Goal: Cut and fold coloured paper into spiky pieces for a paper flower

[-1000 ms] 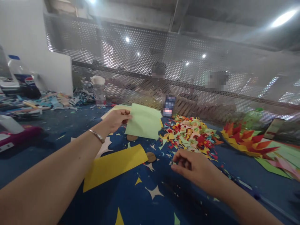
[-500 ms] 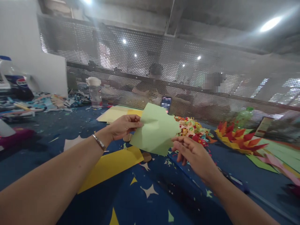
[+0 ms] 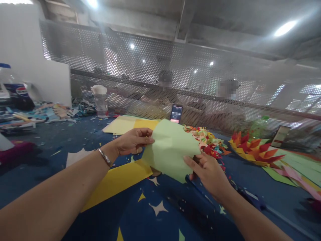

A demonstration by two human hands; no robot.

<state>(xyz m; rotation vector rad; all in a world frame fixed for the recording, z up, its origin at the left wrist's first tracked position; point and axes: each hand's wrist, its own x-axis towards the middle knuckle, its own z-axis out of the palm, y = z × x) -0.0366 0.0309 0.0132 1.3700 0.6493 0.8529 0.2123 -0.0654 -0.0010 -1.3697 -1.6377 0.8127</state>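
Note:
Between my hands is a sheet of light green paper (image 3: 170, 147), tilted above the blue table. My left hand (image 3: 134, 140) pinches its left edge between thumb and fingers. At the lower right edge, my right hand (image 3: 207, 167) grips the sheet, thumb on the near face and fingers behind. A strip of yellow paper (image 3: 117, 180) lies under my left forearm. Star-shaped paper scraps (image 3: 158, 208) are scattered on the table below the sheet. Behind the sheet lie stacked pale yellow sheets (image 3: 119, 124).
A heap of colourful folded paper bits (image 3: 210, 140) lies beyond my right hand. Farther right is a red and orange spiky paper piece (image 3: 255, 150) near a green-capped bottle (image 3: 260, 127). A phone (image 3: 176, 113) leans against the perforated screen (image 3: 140, 83). A cup (image 3: 100, 100) stands back left.
My right hand, loose beside the sheet before, has closed on its right edge. The green sheet has come slightly lower and turned flatter toward the right.

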